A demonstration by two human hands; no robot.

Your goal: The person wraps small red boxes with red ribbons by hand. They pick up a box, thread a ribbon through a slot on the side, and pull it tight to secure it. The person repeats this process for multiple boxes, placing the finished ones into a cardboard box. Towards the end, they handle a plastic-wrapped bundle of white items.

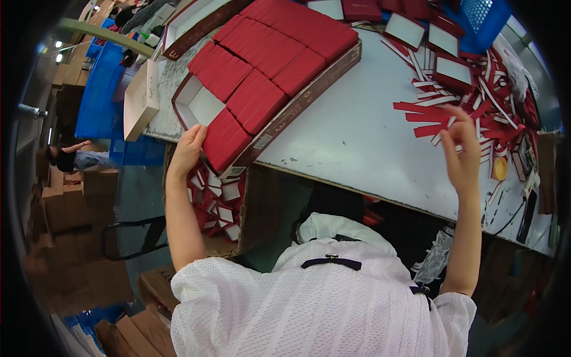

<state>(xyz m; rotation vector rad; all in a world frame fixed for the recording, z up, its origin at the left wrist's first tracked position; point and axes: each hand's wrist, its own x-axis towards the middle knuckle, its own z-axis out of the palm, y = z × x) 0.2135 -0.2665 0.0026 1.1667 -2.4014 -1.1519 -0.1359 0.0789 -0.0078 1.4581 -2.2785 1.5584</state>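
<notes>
A large shallow box (297, 113) with a dark red printed side rests tilted at the table's near left edge. Rows of small flat red pieces (256, 101) stand packed inside it, and its white lining (202, 110) shows in a gap at the left. My left hand (189, 149) is closed on the box's near left corner. Farther right, my right hand (464, 149) is slightly blurred over the table, thumb and fingers apart. Close to its fingertips lie several red strips (419, 116); none is clearly held.
At the right, red and white strips (499, 113) lie heaped beside small red-rimmed trays (452, 70) and a blue basket (479, 24). Below the box, a carton (253, 208) holds red and white pieces. A cream lid (141, 100) stands left, and another person (77, 157) is farther off.
</notes>
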